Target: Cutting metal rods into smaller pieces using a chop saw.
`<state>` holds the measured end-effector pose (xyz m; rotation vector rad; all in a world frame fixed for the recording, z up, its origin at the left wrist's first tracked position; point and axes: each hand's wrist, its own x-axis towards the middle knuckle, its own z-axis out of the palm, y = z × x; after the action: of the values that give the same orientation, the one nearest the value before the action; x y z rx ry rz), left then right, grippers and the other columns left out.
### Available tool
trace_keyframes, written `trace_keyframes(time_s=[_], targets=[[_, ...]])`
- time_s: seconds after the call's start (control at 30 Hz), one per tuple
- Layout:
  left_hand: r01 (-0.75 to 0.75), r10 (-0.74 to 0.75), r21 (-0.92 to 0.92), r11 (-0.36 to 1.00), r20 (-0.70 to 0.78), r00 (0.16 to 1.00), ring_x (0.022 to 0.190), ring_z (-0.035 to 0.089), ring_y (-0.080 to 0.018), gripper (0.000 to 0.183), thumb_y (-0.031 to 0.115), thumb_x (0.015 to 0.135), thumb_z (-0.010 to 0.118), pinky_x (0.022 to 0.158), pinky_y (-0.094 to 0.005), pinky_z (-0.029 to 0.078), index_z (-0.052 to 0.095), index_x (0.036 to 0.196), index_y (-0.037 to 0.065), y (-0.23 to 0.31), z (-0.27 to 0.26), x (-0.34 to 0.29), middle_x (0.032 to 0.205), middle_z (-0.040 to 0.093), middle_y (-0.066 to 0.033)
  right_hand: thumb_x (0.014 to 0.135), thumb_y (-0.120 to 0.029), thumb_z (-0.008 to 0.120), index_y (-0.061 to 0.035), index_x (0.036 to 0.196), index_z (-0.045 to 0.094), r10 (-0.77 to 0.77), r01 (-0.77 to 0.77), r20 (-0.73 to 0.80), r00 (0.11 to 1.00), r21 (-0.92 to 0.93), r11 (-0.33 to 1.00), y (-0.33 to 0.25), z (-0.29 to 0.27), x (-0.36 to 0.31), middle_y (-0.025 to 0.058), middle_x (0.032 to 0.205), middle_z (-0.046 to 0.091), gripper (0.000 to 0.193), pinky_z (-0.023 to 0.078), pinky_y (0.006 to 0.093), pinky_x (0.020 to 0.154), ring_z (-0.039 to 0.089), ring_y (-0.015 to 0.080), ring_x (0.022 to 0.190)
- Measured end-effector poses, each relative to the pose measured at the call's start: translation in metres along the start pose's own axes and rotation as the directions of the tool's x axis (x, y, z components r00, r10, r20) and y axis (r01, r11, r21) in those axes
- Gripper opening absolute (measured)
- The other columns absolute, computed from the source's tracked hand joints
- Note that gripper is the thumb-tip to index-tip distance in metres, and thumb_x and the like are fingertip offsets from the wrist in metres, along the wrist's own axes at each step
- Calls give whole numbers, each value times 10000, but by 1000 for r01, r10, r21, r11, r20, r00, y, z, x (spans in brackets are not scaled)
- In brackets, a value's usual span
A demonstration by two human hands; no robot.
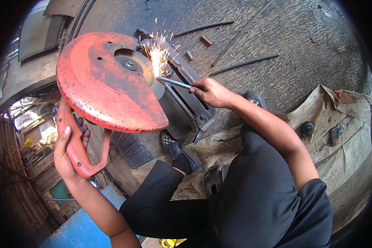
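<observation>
A cut-off saw with a worn red guard [107, 93] stands before me on its dark metal base [173, 113]. My left hand [65, 155] is closed around the saw's red handle [74, 142]; some fingers are hidden behind it. Between the fingers of my right hand [212, 92] is a grey metal rod [177, 82], its far end against the edge of the cutting disc [146, 72]. Bright sparks [157, 53] fly up from that contact. A clamp crank [203, 131] sticks out at the base's near end.
Loose rods [246, 64] and short cut pieces [206, 40] lie on the rough floor beyond the saw. A bundle of dark rods [131, 149] lies near my shoe [180, 153]. Crumpled tan cloth [318, 120] spreads at right; a blue panel [80, 219] is at lower left.
</observation>
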<state>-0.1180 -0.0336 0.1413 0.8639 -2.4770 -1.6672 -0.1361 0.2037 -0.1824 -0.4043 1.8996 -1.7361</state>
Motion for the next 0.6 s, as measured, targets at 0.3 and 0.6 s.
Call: trace_keyframes(time_s=[0.3,0.6], targets=[[30,-30,-5,1000,-54,998,1128,553,-239,636,231,898,620,996,-392,421,369,1416,-39,-1,-5,-1,1307,529,-164,929,-199,574,31,1068,662,-39,36,-51,998,-55,998,-11,0,1,272,793,630,283,491,458,718,638,413,763],[73,-74,136,988,4,997,914,623,-184,552,230,893,638,798,-301,508,451,1338,-39,0,-24,7,1124,624,-124,901,-128,582,13,1089,646,-141,109,-165,976,-186,976,0,-7,8,276,830,611,244,488,449,683,618,420,783]])
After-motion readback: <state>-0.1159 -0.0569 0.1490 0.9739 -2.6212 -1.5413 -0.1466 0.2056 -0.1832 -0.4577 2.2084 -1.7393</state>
